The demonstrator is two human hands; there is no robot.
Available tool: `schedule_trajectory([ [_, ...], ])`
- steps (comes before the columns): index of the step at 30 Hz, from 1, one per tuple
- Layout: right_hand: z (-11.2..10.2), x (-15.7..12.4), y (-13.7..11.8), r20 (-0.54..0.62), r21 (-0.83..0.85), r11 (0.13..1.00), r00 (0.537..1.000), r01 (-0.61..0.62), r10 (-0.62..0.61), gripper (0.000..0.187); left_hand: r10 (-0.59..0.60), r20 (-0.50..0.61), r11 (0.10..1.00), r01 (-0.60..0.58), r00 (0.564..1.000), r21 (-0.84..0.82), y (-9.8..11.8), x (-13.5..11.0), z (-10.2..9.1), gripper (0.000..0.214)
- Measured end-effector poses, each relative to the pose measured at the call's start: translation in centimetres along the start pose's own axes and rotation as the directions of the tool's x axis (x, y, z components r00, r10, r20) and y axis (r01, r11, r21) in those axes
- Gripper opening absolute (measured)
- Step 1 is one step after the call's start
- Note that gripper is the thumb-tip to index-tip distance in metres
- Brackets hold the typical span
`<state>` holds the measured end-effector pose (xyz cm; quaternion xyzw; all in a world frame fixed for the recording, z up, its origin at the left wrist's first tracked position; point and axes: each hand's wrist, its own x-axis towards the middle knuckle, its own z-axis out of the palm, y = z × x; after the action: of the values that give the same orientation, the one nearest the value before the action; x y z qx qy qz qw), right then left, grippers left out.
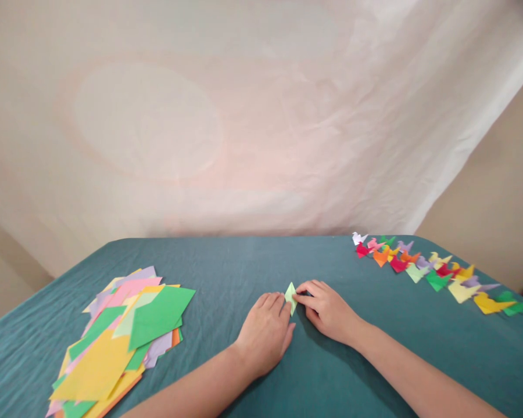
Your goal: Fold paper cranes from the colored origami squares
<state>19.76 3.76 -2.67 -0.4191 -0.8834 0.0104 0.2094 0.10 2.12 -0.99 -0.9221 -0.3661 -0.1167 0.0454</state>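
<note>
A small light green folded paper (290, 299), shaped like a narrow diamond, lies on the table at the middle front. My left hand (265, 331) rests palm down at its left side, with fingers together and the fingertips holding that edge. From the right, my right hand (329, 310) pinches the other edge between thumb and index finger. Parts of the paper's edges are hidden beneath the fingertips.
A loose pile of coloured paper sheets (98, 363) spreads over the left side of the table. Several folded paper birds (416, 273) stand in slanting rows along the right edge. Dark green cloth (226, 261) covers the table, and a pale sheet (261, 133) hangs behind it.
</note>
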Motion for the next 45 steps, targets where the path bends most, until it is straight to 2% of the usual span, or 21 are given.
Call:
schedule_trajectory([
  [15, -0.07, -0.05, -0.35, -0.034, -0.036, 0.999, 0.999, 0.023, -0.024, 0.031, 0.031, -0.003, 0.999, -0.031, 1.000, -0.035, -0.11, 0.10, -0.43, 0.030],
  [21, 0.02, -0.04, -0.24, -0.037, -0.037, 0.999, 0.999, 0.035, -0.036, 0.032, -0.010, -0.033, 0.997, 0.007, 0.999, -0.072, -0.26, 0.05, -0.04, 0.032],
  [38, 0.09, -0.05, -0.15, -0.053, -0.026, 0.999, 0.998, 0.034, -0.035, 0.031, -0.016, -0.031, 0.990, 0.011, 0.999, -0.139, -0.51, -0.04, -0.16, 0.032],
  [45, -0.28, -0.04, -0.43, -0.024, -0.054, 0.998, 0.999, 0.030, -0.031, 0.029, -0.019, -0.031, 0.981, 0.013, 0.999, -0.192, -0.60, -0.01, -0.33, 0.033],
])
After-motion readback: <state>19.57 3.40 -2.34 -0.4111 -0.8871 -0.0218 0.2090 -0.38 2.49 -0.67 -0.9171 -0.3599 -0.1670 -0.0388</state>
